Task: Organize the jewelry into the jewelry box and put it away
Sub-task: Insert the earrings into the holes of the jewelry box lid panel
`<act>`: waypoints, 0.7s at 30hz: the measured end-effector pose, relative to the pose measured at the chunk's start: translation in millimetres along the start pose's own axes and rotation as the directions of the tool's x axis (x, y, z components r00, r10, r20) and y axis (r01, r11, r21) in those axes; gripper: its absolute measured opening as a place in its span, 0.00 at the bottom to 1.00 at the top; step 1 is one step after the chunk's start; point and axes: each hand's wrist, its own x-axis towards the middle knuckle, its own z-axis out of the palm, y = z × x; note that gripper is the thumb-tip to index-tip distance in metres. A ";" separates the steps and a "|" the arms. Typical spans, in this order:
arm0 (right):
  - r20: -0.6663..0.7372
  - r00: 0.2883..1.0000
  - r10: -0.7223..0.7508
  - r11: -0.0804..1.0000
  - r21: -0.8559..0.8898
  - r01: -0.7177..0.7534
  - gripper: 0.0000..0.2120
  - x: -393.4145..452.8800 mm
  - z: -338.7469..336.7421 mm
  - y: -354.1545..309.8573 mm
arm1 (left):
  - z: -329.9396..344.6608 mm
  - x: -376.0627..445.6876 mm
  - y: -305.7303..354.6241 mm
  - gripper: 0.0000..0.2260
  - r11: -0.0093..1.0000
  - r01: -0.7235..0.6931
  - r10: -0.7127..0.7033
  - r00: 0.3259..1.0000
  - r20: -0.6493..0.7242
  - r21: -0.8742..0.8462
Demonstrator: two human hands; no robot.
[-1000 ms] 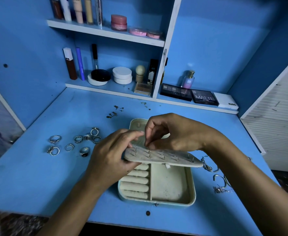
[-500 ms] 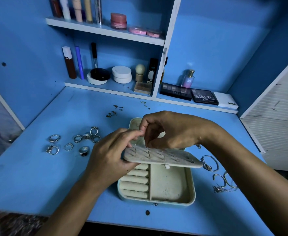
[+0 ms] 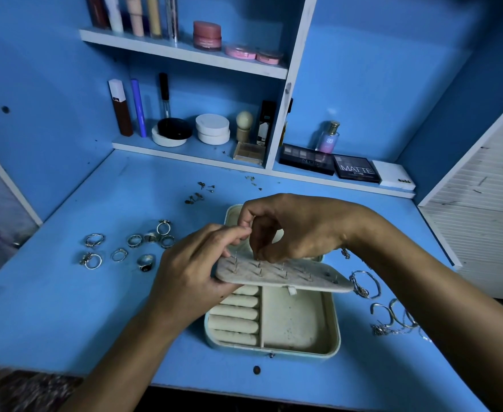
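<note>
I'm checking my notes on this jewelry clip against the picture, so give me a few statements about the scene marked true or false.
1. The left hand grips the earring panel by its left end. True.
2. The jewelry box is closed. False: it lies open, its ring rolls showing.
3. The rings lie on the desk, left of the box. True.
4. The right hand rests flat on the desk. False: it is over the panel, fingertips pinched at the studs.
5. The bracelets are inside the box. False: they lie on the desk, right of it.
</note>
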 end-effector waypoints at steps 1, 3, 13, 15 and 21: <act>0.001 1.000 0.001 1.000 -0.001 -0.001 0.18 0.5 -0.3 0.1 | 0.1 -0.3 -0.1 0.14 1.000 -0.003 0.003 1.000 0.001 0.003; 0.006 1.000 0.002 1.000 0.001 -0.002 0.17 1.5 -0.6 0.2 | 0.1 -0.5 -0.5 0.13 1.000 -0.006 0.006 1.000 0.001 0.008; 0.001 1.000 -0.005 1.000 0.019 0.005 0.16 3.4 0.5 3.4 | -0.9 -1.0 0.0 0.18 1.000 0.011 -0.011 1.000 0.013 0.011; -0.001 1.000 -0.005 1.000 0.017 0.005 0.16 3.3 0.9 3.9 | -0.9 -1.3 -0.1 0.19 1.000 0.011 -0.011 1.000 0.014 0.006; -0.025 1.000 -0.009 0.999 0.040 0.010 0.13 0.9 2.0 8.0 | -1.6 -1.7 -1.6 0.22 1.000 -0.001 0.001 1.000 0.008 0.013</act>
